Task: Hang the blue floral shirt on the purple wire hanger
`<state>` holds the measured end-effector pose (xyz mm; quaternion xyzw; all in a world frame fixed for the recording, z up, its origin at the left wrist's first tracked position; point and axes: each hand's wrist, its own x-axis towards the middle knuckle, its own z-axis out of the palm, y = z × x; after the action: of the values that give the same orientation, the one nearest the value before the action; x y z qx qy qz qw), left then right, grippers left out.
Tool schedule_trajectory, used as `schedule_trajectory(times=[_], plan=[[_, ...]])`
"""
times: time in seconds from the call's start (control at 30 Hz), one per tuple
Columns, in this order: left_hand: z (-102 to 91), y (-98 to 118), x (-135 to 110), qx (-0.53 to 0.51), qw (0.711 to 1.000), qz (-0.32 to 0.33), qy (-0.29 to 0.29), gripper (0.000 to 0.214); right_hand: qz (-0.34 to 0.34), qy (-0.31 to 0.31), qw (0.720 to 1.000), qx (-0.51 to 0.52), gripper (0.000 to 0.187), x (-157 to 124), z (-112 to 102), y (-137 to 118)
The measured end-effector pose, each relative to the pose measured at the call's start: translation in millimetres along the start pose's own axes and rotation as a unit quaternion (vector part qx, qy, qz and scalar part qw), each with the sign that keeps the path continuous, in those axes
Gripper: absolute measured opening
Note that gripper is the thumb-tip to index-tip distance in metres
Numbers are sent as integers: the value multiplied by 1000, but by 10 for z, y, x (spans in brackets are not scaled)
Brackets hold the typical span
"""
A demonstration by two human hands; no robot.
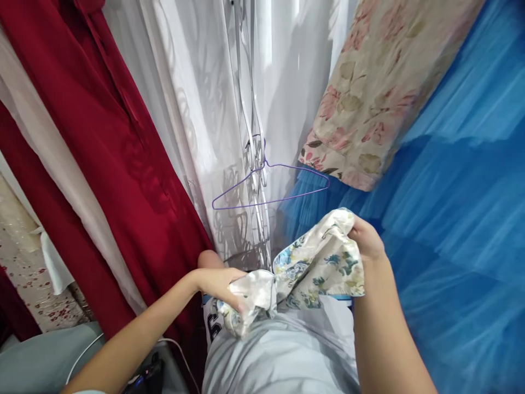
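Observation:
A white floral garment (315,268) with blue, green and yellow print stretches between my two hands, just in front of my body. My left hand (223,284) grips its bunched end, with the thumb lying over the cloth. At the other end, my right hand (367,238) is closed on the upper corner, its fingers partly hidden behind the fabric. The garment's full shape cannot be made out because it is folded and crumpled. Beyond the cloth hangs a purple wire hanger (270,202) with nothing on it, hooked onto a white hanging rack strip (254,109).
Red cloth (135,164) and white curtains (197,82) hang at left and centre. To the right are a cream floral dress (369,109) and a blue tulle skirt (451,230). A dark device (147,377) with a white cable (180,350) lies at lower left.

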<state>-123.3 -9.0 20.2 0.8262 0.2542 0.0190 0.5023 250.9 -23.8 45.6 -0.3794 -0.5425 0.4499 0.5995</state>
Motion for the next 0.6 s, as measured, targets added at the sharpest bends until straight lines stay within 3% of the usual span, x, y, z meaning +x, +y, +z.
schedule_trajectory(times=[0.07, 0.17, 0.27, 0.33, 0.4, 0.47, 0.6], plan=[[-133, -56, 34, 80, 996, -6, 26, 39, 33, 8, 997, 67, 42, -28, -41, -96], [-585, -108, -130, 227, 963, -8, 146, 32, 84, -75, 991, 74, 60, 12, 12, -275], [-1045, -117, -412, 397, 877, -52, 264, 26, 73, -180, 980, -53, 42, 190, 210, -400], [-1255, -73, -554, 461, 824, -75, 321, 27, 32, -208, 968, -134, 46, 382, 339, -407], [-1391, 18, -608, 484, 792, -69, 365, 29, -17, -174, 966, -189, 60, 610, 396, -351], [-1484, 134, -563, 489, 776, -47, 394, 31, -65, -102, 959, -257, 62, 834, 380, -264], [-1662, 284, -249, 470, 783, -31, 407, 33, -112, -56, 906, -404, 32, 1096, 307, -120]])
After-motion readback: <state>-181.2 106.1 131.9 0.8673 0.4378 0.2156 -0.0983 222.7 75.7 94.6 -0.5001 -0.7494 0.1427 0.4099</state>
